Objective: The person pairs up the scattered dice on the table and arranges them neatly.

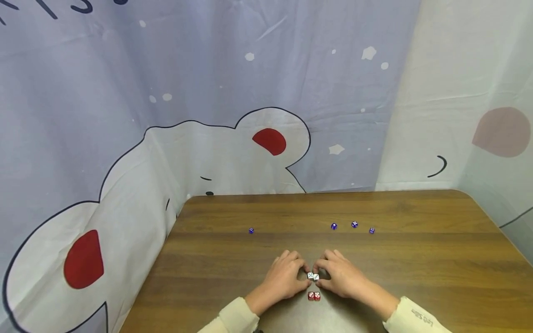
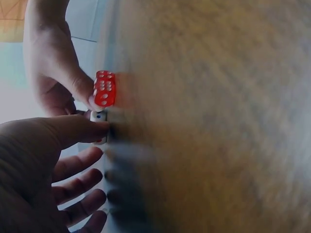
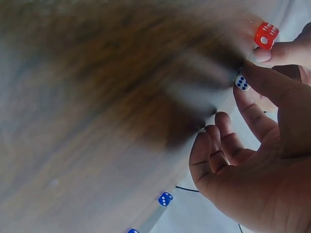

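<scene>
Two white dice (image 1: 310, 275) sit side by side on the wooden table (image 1: 216, 259), close to its near edge. My left hand (image 1: 284, 276) pinches the left one between thumb and index finger. With thumb and index finger, my right hand (image 1: 343, 276) pinches the other white die (image 3: 242, 83), whose dark pips show in the right wrist view. The remaining fingers of both hands are spread along the tabletop. Just nearer to me, between the wrists, two red dice (image 1: 314, 296) stand against each other, also seen as red dice (image 2: 104, 88) in the left wrist view.
Farther back on the table lies a blue die (image 1: 251, 230) at the left. Toward the right are three more: a blue die (image 1: 334, 226), a second blue die (image 1: 354, 224) and a third blue die (image 1: 372, 230). A printed curtain (image 1: 233, 78) hangs behind the table's far edge.
</scene>
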Demonstrator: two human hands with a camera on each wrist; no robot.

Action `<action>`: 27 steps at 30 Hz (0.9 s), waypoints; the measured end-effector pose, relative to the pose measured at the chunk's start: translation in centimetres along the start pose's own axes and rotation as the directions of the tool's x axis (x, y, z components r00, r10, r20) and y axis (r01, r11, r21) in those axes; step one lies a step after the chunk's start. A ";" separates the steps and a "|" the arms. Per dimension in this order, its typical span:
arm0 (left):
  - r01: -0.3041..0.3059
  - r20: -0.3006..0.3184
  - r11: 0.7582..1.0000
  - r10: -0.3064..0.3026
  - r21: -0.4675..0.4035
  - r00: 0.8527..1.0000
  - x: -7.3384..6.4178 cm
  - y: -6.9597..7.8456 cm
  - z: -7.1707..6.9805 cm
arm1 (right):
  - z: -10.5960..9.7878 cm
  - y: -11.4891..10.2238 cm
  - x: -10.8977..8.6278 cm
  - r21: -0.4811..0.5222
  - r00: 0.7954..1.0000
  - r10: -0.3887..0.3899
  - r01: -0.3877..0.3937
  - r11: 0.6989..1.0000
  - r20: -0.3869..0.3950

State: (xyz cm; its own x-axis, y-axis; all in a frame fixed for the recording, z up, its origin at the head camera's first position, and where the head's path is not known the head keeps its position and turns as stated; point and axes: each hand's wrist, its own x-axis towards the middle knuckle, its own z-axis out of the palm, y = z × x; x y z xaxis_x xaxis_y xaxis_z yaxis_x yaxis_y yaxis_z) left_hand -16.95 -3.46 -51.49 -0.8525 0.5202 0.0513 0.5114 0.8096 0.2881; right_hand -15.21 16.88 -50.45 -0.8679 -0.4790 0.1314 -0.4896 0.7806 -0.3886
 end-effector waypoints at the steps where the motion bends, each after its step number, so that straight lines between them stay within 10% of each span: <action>1: -0.006 0.004 1.000 0.006 -0.005 1.000 0.0 -0.1 -0.1 | 0.0 0.0 0.0 -0.002 1.000 0.001 -0.001 1.000 -0.002; 15: 0.002 0.037 0.999 -0.001 -0.036 0.999 -0.1 -2.4 -1.7 | 0.4 -0.6 0.4 0.025 1.000 -0.001 0.001 1.000 0.024; 27: 0.189 -0.178 0.975 -0.208 -0.117 0.962 1.3 -8.7 -4.7 | 0.3 -0.7 0.5 0.031 0.999 0.000 -0.001 1.000 0.035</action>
State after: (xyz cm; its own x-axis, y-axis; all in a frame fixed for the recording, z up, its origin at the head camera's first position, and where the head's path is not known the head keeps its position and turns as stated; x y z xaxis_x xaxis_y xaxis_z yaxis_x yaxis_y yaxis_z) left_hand -22.99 -11.14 -49.42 -0.9454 0.2842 0.1593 0.3250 0.8560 0.4021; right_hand -15.31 15.99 -50.36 -0.8646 -0.4925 0.0997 -0.4856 0.7683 -0.4171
